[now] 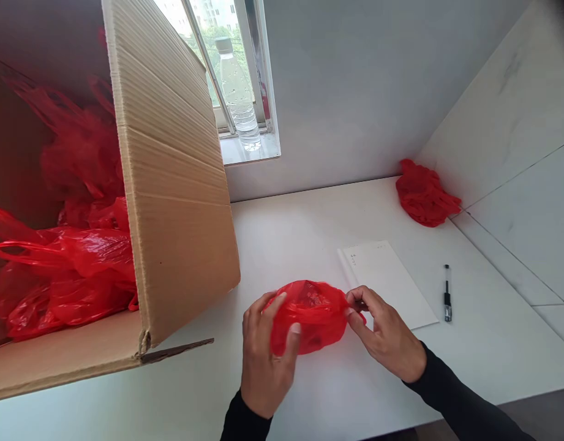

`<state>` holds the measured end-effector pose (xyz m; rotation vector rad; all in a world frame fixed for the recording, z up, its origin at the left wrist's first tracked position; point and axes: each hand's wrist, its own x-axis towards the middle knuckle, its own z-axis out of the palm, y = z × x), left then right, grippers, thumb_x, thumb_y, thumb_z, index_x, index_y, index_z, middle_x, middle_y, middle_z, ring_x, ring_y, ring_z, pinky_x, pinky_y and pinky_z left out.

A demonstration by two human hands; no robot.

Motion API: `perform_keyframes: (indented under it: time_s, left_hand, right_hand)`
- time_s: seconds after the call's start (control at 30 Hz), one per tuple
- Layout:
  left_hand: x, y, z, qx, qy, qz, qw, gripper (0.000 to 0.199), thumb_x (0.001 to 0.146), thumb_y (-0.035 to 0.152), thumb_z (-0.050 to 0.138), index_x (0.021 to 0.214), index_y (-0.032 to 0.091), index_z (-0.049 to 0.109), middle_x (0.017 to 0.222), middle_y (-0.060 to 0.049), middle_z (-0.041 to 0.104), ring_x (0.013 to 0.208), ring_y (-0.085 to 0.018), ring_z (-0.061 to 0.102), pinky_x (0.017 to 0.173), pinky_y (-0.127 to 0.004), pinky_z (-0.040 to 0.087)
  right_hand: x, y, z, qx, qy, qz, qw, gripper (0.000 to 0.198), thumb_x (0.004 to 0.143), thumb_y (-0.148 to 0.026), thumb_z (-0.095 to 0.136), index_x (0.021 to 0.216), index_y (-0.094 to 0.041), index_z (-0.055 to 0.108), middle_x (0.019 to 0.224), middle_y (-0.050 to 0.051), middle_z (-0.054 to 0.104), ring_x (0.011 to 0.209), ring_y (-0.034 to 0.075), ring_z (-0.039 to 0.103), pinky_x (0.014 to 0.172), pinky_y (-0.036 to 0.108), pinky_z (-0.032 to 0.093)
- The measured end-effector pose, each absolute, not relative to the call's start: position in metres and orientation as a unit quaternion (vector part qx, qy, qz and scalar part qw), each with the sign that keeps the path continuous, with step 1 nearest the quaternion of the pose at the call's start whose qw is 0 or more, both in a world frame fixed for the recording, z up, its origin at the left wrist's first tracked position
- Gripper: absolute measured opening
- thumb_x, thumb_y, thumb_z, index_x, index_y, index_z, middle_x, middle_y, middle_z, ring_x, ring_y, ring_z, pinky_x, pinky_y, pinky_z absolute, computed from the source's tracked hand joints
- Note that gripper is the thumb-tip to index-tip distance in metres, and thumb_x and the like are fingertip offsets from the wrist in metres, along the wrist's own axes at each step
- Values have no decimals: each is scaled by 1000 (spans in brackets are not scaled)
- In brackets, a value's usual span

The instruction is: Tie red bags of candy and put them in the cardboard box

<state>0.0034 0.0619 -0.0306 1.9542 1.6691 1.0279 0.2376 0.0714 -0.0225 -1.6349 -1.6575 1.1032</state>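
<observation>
A red plastic bag (309,331), crumpled and rounded, is in front of me over the white table. My right hand (387,334) pinches the bag's right end between thumb and fingertips, and a small tip of red film sticks out below them. At the bag's left side is my left hand (267,355), its fingers and thumb spread apart, with the thumb over the front of the bag. Whether the fingers behind press on the film is hard to see.
On the left stands an open cardboard box (180,233) with several red plastic bags (79,263) inside. A white notebook (392,282) and a pen (447,294) lie right on the table (282,239). Another red bundle (424,193) sits in the back corner. A water bottle (238,98) stands on the windowsill.
</observation>
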Motion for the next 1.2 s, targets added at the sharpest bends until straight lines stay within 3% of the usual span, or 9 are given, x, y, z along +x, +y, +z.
perform_keyframes:
  time_s: [0.1, 0.27, 0.4, 0.5, 0.57, 0.73, 0.83, 1.0, 1.2]
  left_hand:
    - [10, 63, -27, 745, 548, 348, 152, 33, 89, 21, 64, 122, 26, 62, 130, -7, 54, 122, -24, 48, 102, -45, 44]
    - [2, 61, -24, 669, 583, 440, 142, 23, 93, 16, 59, 110, 29, 69, 112, -4, 52, 105, -17, 55, 87, -32, 48]
    - [-6, 50, -15, 586, 649, 451, 178, 26, 96, 27, 59, 118, 35, 68, 95, 0, 56, 88, -14, 57, 76, -26, 47]
    - [-6, 43, -5, 519, 678, 443, 275, 30, 98, 36, 54, 127, 35, 62, 106, -1, 66, 99, -16, 63, 84, -26, 50]
    - [-2, 41, 3, 514, 673, 453, 280, 31, 96, 38, 55, 126, 33, 62, 117, -2, 66, 109, -18, 62, 90, -28, 51]
    - [13, 36, 23, 504, 680, 466, 257, 18, 84, 36, 70, 93, 25, 60, 92, 0, 63, 84, -16, 61, 69, -24, 53]
    - [20, 32, 27, 487, 672, 485, 276, 27, 80, 33, 74, 80, 24, 48, 80, 3, 54, 70, -13, 56, 61, -23, 51]
    - [13, 22, 24, 482, 695, 462, 266, 23, 82, 32, 71, 100, 27, 59, 98, -2, 60, 84, -16, 63, 69, -25, 56]
    - [1, 8, 20, 505, 677, 474, 249, 27, 85, 32, 68, 112, 28, 66, 113, -4, 65, 104, -21, 64, 85, -28, 56]
  right_hand:
    - [232, 70, -21, -600, -636, 410, 260, 27, 93, -50, 56, 105, -27, 49, 86, -2, 54, 79, 18, 51, 68, 32, 45]
    - [236, 66, -17, -605, -621, 414, 277, 31, 98, -51, 45, 80, -26, 48, 69, -4, 44, 63, 16, 40, 51, 29, 33]
    - [244, 58, -14, -611, -596, 397, 337, 19, 98, -42, 49, 88, -27, 53, 83, -2, 56, 75, 16, 52, 66, 30, 44]
    - [245, 53, -10, -590, -649, 331, 348, 4, 94, -30, 55, 91, -28, 53, 92, 0, 58, 88, 19, 55, 76, 34, 46]
    - [244, 52, -6, -574, -682, 289, 348, 10, 88, -22, 60, 92, -27, 52, 96, 1, 58, 95, 21, 54, 80, 36, 47]
    - [243, 47, 7, -546, -700, 322, 330, 32, 85, -13, 60, 112, -29, 53, 87, -2, 58, 77, 16, 54, 67, 30, 50]
    - [244, 43, 11, -531, -723, 332, 292, 34, 87, -12, 56, 115, -30, 57, 85, -2, 62, 74, 16, 55, 65, 29, 49]
    - [243, 41, 17, -594, -655, 347, 312, 6, 95, -28, 53, 95, -27, 59, 76, -4, 64, 58, 13, 55, 55, 27, 47]
    - [240, 37, 30, -652, -597, 286, 369, 12, 95, -38, 55, 94, -27, 60, 84, -1, 70, 66, 15, 65, 55, 25, 51]
